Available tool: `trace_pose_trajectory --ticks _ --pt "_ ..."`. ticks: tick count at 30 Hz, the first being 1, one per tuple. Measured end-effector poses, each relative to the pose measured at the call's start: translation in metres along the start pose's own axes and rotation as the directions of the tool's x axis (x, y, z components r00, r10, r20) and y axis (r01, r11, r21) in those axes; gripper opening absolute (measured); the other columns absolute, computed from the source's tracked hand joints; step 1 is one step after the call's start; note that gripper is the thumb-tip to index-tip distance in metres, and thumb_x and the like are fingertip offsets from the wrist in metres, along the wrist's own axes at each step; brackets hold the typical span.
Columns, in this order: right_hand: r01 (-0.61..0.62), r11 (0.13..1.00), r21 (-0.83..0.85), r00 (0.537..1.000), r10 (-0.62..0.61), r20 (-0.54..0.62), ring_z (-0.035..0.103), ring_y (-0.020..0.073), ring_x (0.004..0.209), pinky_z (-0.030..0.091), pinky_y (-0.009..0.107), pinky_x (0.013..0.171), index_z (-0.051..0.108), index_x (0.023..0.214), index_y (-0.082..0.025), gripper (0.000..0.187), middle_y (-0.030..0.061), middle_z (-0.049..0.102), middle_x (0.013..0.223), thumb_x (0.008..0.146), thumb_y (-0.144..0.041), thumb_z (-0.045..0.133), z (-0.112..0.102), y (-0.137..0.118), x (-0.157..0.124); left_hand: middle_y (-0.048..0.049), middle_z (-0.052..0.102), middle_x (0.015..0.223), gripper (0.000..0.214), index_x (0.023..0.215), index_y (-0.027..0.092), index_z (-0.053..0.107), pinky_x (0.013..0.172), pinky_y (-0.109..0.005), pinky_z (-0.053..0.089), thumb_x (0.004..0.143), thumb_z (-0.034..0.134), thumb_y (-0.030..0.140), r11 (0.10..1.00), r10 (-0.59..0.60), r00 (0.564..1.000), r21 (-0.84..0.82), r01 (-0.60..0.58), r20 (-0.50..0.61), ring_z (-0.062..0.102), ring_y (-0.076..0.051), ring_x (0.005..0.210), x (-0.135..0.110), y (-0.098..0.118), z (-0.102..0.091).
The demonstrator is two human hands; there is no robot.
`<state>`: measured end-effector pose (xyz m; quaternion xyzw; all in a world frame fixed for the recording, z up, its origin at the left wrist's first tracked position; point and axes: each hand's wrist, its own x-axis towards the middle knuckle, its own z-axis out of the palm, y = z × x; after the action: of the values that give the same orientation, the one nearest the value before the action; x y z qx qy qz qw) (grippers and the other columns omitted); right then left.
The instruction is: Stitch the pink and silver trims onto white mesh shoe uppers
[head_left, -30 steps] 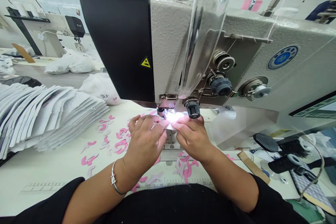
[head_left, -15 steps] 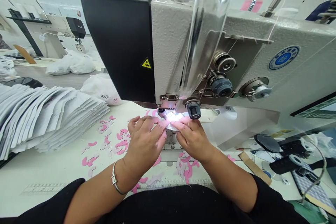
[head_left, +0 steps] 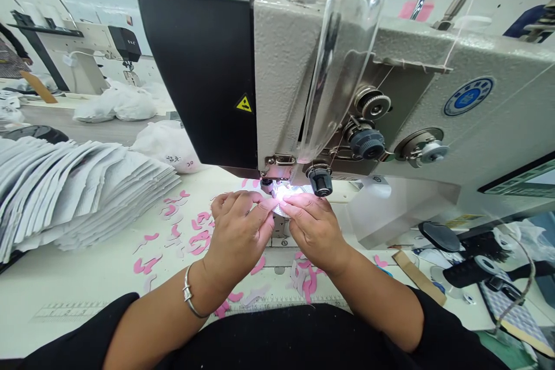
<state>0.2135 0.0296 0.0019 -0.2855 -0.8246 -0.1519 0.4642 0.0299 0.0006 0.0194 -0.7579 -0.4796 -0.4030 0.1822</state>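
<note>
A large grey sewing machine (head_left: 281, 69) with a black end cover fills the upper middle. Under its needle area, in bright lamp light, lies a small whitish fabric piece (head_left: 282, 210) with a dotted texture. My left hand (head_left: 240, 222) pinches its left side between thumb and fingers. From the right, my right hand (head_left: 314, 228) pinches the same piece, thumb and forefinger close to the left thumb. Glare and the fingers hide most of the piece and the needle. Pink and white curved cutouts (head_left: 200, 240) lie scattered around both hands.
A tall fanned stack of white fabric pieces (head_left: 87, 196) stands at the left, by white bags (head_left: 167, 144). A ruler strip (head_left: 269, 303) runs along the front. Black thread spools (head_left: 470, 270) and tools crowd the right. A second sewing machine (head_left: 82, 52) is behind; a person's arm shows far left.
My right hand has shifted slightly left, its fingers closer to my left thumb. The fabric piece has turned a little under the needle area. A person's arm has appeared at far left.
</note>
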Motion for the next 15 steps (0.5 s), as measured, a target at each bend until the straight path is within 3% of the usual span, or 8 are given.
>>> trace_pose_trajectory --ticks 10,12,15 --pt "-0.048 0.998 0.030 0.999 0.048 0.011 0.063 0.0205 0.107 0.051 0.040 0.098 0.060 0.122 -0.024 0.040 0.0046 0.070 0.114 0.087 -0.006 0.054 0.005 0.002 -0.002 -0.0063 0.066 0.103 0.028 0.107 0.026 0.071 0.094 -0.047 0.040 0.084 0.061 0.014 0.990 -0.006 0.999 -0.140 0.011 0.037 0.060 -0.026 0.103 0.000 -0.010 0.000" --pt "-0.053 0.997 0.053 0.999 0.052 0.010 0.063 0.0204 0.107 0.051 0.041 0.098 0.061 0.120 -0.025 0.038 0.0042 0.070 0.112 0.087 -0.007 0.055 0.006 0.004 -0.002 -0.0057 0.065 0.105 0.024 0.102 0.026 0.072 0.096 -0.047 0.042 0.083 0.061 0.016 0.964 -0.059 0.995 -0.254 0.076 0.077 0.059 -0.025 0.105 0.004 -0.016 -0.002" --pt "-0.071 0.991 0.116 0.997 0.070 0.011 0.064 0.0204 0.104 0.051 0.041 0.096 0.065 0.115 -0.025 0.035 0.0037 0.071 0.110 0.086 -0.008 0.055 0.006 0.007 0.002 -0.0045 0.065 0.105 0.016 0.092 0.026 0.073 0.093 -0.043 0.048 0.081 0.062 0.022 0.851 -0.254 0.954 -0.432 0.300 0.161 0.061 -0.024 0.103 0.019 -0.028 -0.001"
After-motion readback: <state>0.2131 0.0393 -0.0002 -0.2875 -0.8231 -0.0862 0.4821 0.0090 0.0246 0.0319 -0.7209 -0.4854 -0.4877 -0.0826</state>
